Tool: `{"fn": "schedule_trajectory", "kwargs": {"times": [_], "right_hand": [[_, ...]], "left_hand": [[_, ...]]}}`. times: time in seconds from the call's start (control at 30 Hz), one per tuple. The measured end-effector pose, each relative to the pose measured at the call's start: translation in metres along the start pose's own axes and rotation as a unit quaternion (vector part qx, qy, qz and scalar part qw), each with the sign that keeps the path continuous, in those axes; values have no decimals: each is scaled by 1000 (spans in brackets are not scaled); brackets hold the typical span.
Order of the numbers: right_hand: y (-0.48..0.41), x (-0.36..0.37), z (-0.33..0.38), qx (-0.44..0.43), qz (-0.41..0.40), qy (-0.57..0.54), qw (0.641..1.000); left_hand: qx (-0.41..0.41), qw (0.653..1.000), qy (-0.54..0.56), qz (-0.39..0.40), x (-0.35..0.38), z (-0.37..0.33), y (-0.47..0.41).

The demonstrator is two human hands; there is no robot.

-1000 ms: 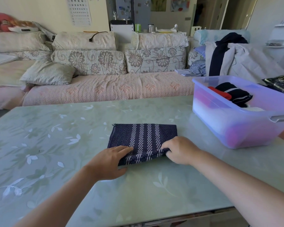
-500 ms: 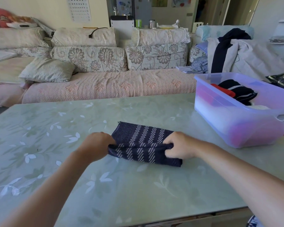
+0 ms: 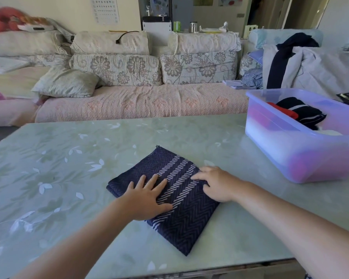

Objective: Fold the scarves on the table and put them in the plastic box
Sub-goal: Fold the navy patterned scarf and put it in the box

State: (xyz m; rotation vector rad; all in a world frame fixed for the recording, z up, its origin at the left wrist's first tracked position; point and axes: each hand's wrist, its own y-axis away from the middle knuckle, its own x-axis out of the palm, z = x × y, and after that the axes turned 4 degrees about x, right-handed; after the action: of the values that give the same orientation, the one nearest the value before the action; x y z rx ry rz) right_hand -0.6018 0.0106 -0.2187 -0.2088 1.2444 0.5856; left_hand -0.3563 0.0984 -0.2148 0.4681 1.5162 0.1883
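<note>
since the navy scarf is soft, light woven cloth folded into a pad in the middle of the table, it'll sag and unfold if lifted by one corner (i'd scoop under both ends). left hand lies flat and spread on it. right hand rests on the far side, fingers look relaxed, hard to be sure. plastic box sits well apart to the right with folded scarves inside, and its near wall needs clearing.
</note>
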Motion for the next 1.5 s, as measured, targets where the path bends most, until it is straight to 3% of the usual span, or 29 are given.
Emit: {"fn": "schedule_trajectory", "kwargs": {"times": [0.1,0.17,0.27,0.37,0.43,0.67,0.83,0.93,1.07,1.3,1.43,1.5], "right_hand": [[6,-1,10,-23,-15,8,1000],[17,-4,23,-62,-1,14,998],[32,-2,35,-167,-19,54,984],[39,-5,37,-218,1,147,965],[42,-6,33,-214,25,216,952],[37,10,19,-303,-96,260,912],[37,29,28,-362,-151,239,888],[37,32,44,-316,-161,101,929],[32,23,56,-159,-183,-57,969],[5,1,65,-25,-204,-248,947],[-18,-5,68,40,-241,-297,923],[-31,-5,67,87,-255,-287,919]], "left_hand": [[13,996,-86,-18,-2,27,0],[-20,992,-119,-28,-6,48,2],[-39,987,-137,-69,-6,60,12],[75,972,-53,-218,7,56,27],[141,951,32,-274,22,51,37],[113,972,45,-202,56,55,65],[81,974,33,-207,55,51,77],[110,969,51,-214,46,34,91],[105,974,32,-198,39,14,97],[-19,956,186,-224,-8,55,92],[-52,909,322,-261,-41,75,85],[-62,888,339,-305,-51,84,69]]}}
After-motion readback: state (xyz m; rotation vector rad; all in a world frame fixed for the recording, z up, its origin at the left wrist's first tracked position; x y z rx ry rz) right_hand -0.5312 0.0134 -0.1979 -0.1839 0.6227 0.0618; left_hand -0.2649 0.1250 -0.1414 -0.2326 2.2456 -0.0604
